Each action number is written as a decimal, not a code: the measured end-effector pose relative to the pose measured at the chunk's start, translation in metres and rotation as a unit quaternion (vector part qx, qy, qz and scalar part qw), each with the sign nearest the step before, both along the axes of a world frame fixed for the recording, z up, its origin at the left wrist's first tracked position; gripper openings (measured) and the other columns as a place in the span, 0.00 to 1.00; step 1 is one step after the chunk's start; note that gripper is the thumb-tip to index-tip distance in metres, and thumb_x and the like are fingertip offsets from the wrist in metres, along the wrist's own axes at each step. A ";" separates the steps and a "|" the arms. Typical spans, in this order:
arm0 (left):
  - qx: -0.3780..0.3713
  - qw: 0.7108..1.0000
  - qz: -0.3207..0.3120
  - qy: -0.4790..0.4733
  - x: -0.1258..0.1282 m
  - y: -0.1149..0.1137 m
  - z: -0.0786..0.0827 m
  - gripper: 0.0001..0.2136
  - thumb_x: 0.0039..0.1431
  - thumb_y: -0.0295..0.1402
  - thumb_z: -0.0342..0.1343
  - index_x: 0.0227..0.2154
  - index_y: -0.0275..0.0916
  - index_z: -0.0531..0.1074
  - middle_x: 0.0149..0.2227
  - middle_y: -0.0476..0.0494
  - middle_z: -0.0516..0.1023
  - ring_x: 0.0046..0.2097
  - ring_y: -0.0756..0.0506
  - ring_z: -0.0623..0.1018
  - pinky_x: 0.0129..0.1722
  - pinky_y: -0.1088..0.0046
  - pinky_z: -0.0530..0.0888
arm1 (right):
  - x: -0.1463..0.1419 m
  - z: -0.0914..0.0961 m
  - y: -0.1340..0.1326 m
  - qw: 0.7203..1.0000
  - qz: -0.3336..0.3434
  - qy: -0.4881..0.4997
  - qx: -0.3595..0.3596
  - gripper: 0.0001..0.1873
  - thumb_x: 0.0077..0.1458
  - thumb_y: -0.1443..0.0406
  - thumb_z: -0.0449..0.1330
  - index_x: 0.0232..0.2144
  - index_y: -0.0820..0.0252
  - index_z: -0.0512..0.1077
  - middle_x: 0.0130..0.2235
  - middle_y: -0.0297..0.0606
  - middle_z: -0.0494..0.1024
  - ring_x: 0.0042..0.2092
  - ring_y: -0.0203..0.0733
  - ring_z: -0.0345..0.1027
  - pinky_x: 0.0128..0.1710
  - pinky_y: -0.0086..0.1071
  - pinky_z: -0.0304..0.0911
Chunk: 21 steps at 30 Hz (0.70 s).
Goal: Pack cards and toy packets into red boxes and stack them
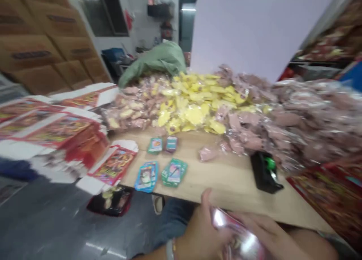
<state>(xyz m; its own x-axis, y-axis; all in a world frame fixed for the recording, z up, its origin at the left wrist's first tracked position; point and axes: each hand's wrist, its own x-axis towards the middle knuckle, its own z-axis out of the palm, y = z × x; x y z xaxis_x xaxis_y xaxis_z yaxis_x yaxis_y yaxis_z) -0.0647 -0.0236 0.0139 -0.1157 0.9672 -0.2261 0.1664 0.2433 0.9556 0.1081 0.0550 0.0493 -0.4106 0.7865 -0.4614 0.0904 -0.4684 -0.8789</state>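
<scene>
The left hand [202,233] and right hand [271,233] hold a shiny packet [240,241] just below the table's [226,184] near edge. Their fingers seem wrapped around it, though blur hides detail. The packet is being handled in the hands. Setting it down would need the bare wood beside the card stacks [158,173].

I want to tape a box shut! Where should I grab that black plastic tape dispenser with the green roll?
Come from above and pinch the black plastic tape dispenser across its two flat long sides. It lies low and narrow on the wooden table, bare wood beside it. The left hand and right hand hold a shiny pink foil packet, so free one first.
</scene>
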 end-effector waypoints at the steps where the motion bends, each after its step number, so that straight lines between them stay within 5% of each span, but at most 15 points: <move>1: 0.007 1.000 -0.007 0.004 0.001 -0.001 0.003 0.42 0.42 0.32 0.61 0.57 0.40 0.43 0.39 0.45 0.74 0.39 0.46 0.73 0.38 0.72 0.68 | -0.001 0.003 -0.002 0.998 0.037 -0.020 0.036 0.14 0.42 0.60 0.64 0.36 0.48 0.75 0.38 0.40 0.77 0.43 0.50 0.68 0.47 0.44 0.61; 4: 0.013 0.999 -0.049 0.018 0.000 -0.004 0.017 0.41 0.43 0.33 0.61 0.58 0.42 0.44 0.40 0.46 0.73 0.40 0.45 0.72 0.41 0.70 0.67 | -0.011 0.014 -0.007 0.968 0.186 -0.074 0.148 0.16 0.49 0.58 0.59 0.40 0.55 0.74 0.41 0.39 0.77 0.45 0.49 0.67 0.50 0.43 0.58; 11: 0.016 0.996 -0.091 0.012 -0.002 -0.011 0.017 0.42 0.42 0.33 0.63 0.57 0.41 0.43 0.38 0.48 0.72 0.37 0.47 0.72 0.40 0.70 0.68 | -0.011 0.052 -0.009 0.930 0.306 -0.086 0.182 0.19 0.57 0.56 0.50 0.44 0.59 0.72 0.36 0.39 0.77 0.36 0.41 0.69 0.35 0.30 0.64; 15: 0.030 0.995 -0.094 0.010 -0.003 -0.013 0.018 0.48 0.41 0.30 0.63 0.59 0.40 0.36 0.42 0.45 0.68 0.36 0.49 0.72 0.40 0.71 0.69 | -0.007 0.062 -0.028 0.886 0.383 -0.063 0.253 0.19 0.58 0.60 0.50 0.52 0.51 0.64 0.49 0.40 0.70 0.49 0.42 0.63 0.49 0.34 0.59; 18: 0.113 0.969 -0.219 0.024 -0.018 -0.003 0.045 0.33 0.46 0.27 0.59 0.56 0.43 0.53 0.46 0.44 0.68 0.40 0.48 0.72 0.42 0.73 0.69 | 0.007 0.046 -0.040 0.906 0.298 -0.070 0.291 0.20 0.57 0.58 0.50 0.52 0.50 0.63 0.52 0.41 0.66 0.53 0.43 0.59 0.52 0.37 0.56; 21: 0.212 0.910 -0.338 0.107 -0.038 0.024 0.081 0.15 0.57 0.25 0.48 0.47 0.44 0.67 0.40 0.48 0.73 0.40 0.50 0.72 0.42 0.75 0.69 | 0.040 0.022 -0.010 0.929 0.050 -0.170 0.325 0.21 0.58 0.53 0.44 0.47 0.54 0.67 0.43 0.42 0.71 0.44 0.42 0.67 0.45 0.38 0.63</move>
